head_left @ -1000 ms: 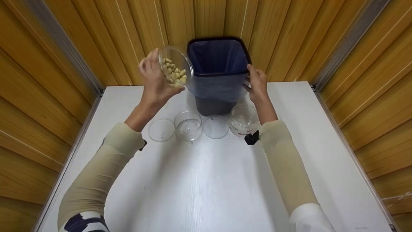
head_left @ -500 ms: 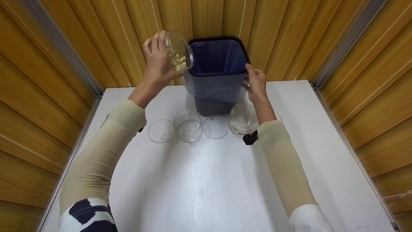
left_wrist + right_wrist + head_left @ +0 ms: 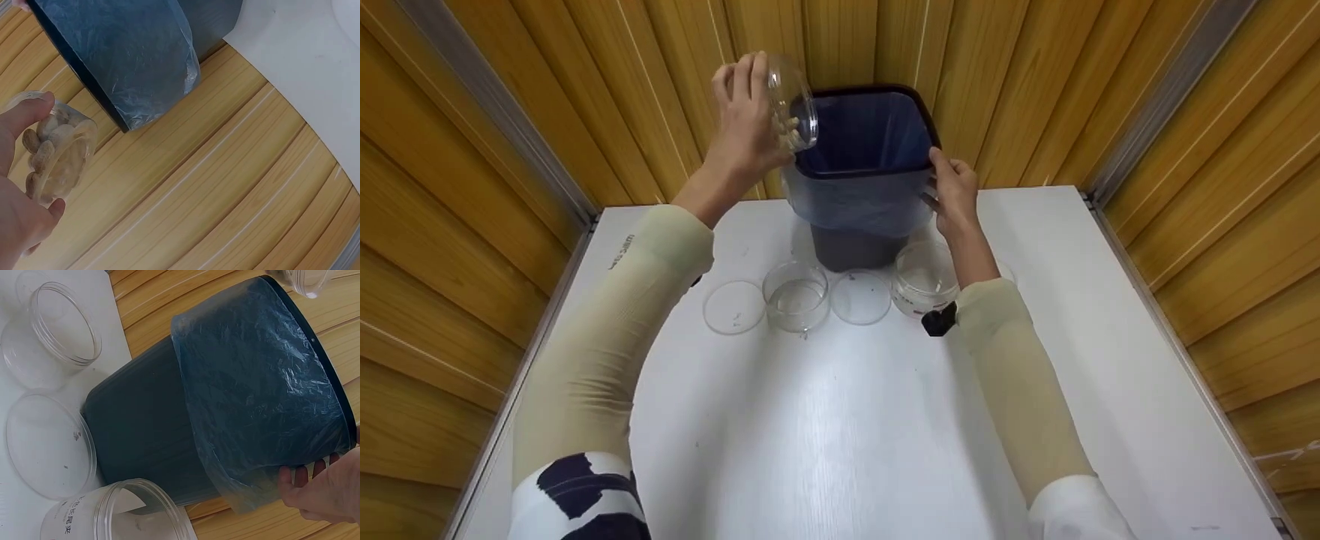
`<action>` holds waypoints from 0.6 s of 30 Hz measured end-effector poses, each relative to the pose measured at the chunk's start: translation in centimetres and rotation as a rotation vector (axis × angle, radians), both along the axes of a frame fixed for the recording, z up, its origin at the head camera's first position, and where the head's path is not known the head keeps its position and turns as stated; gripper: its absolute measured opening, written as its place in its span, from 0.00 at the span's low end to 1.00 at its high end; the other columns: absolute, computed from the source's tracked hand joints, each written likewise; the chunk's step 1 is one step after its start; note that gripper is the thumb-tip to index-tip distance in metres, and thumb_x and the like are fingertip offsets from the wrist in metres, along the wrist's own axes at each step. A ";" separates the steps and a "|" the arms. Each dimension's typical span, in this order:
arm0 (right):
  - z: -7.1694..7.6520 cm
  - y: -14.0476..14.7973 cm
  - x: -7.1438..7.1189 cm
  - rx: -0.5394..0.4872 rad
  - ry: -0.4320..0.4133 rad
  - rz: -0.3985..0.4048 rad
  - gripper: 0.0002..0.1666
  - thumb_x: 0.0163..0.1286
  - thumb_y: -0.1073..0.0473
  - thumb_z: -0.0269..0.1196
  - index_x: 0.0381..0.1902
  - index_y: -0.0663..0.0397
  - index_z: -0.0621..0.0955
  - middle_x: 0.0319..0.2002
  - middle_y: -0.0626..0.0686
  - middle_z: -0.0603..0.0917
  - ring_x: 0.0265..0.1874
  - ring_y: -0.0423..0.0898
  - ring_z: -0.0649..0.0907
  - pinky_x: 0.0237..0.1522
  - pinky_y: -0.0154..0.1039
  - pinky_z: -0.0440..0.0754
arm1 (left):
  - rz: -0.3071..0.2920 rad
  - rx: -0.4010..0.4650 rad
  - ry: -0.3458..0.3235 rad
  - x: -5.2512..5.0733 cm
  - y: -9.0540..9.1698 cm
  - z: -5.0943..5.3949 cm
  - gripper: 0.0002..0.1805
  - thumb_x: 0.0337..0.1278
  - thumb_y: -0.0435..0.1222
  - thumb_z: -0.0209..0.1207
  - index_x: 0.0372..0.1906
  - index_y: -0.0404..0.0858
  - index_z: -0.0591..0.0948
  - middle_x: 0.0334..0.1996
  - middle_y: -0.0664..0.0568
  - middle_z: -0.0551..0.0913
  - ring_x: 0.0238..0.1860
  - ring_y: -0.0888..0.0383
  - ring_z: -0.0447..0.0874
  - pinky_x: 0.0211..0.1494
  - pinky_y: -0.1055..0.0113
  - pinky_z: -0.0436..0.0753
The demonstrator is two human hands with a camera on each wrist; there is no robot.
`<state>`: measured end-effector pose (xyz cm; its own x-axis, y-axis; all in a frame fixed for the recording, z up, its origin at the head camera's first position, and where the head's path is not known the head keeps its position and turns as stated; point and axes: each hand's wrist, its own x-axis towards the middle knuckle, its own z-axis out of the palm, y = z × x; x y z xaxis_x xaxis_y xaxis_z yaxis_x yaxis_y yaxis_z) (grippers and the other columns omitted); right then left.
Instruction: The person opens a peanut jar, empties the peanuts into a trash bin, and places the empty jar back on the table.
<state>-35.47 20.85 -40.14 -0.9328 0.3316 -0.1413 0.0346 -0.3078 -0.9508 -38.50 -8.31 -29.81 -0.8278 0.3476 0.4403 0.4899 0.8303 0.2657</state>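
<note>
My left hand [image 3: 746, 124] grips a clear round jar [image 3: 810, 116], tipped sideways with its mouth facing the bin, at the left of the bin's rim. Pale tan pieces that look like peanuts in the shell [image 3: 42, 154] lie along the jar's lower side. A dark bin [image 3: 859, 251] stands upright at the table's back, with a bluish plastic liner [image 3: 862, 202] folded over its rim. My right hand [image 3: 958, 191] holds the bin's right rim and liner; in the right wrist view its fingers bend against the liner from outside.
Before the bin, a clear jar [image 3: 796, 304] stands between two flat clear lids, one at left [image 3: 735, 307] and one at right [image 3: 861, 298]. A labelled clear jar [image 3: 919, 285] stands near my right wrist. Wood-patterned walls [image 3: 615, 90] enclose the white table [image 3: 810, 450].
My left hand has raised the jar and moved it right toward the bin, tipping it further. Fewer of the pieces show from above. My right hand stays at the rim.
</note>
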 end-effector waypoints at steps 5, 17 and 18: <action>0.0 -0.1 0.0 0.018 -0.001 -0.014 0.15 0.74 0.48 0.62 0.38 0.52 0.72 0.39 0.49 0.73 0.40 0.44 0.75 0.50 0.43 0.76 | -0.015 -0.084 0.026 -0.6 1.1 0.0 0.67 0.39 0.37 0.80 0.80 0.31 0.46 0.78 0.36 0.50 0.76 0.38 0.42 0.80 0.53 0.43; 0.2 -0.4 -0.2 0.026 -0.029 -0.046 0.15 0.75 0.48 0.62 0.38 0.52 0.73 0.39 0.49 0.74 0.40 0.44 0.75 0.50 0.43 0.77 | -0.028 -0.252 0.041 -0.8 2.8 -0.2 0.63 0.48 0.38 0.76 0.80 0.30 0.44 0.78 0.35 0.49 0.76 0.37 0.43 0.80 0.54 0.49; 0.2 -0.4 -0.2 0.032 -0.027 -0.049 0.15 0.75 0.48 0.62 0.37 0.51 0.73 0.39 0.49 0.74 0.40 0.44 0.75 0.49 0.43 0.77 | -0.028 -0.279 0.055 -0.9 2.8 -0.2 0.62 0.49 0.38 0.75 0.80 0.30 0.44 0.78 0.34 0.49 0.76 0.37 0.43 0.80 0.53 0.50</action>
<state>-35.66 20.45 -39.92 -0.9112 0.3815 -0.1552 0.0464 -0.2793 -0.9591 -39.37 -5.51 -30.05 -0.7940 0.4837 0.3682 0.5207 0.8537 0.0015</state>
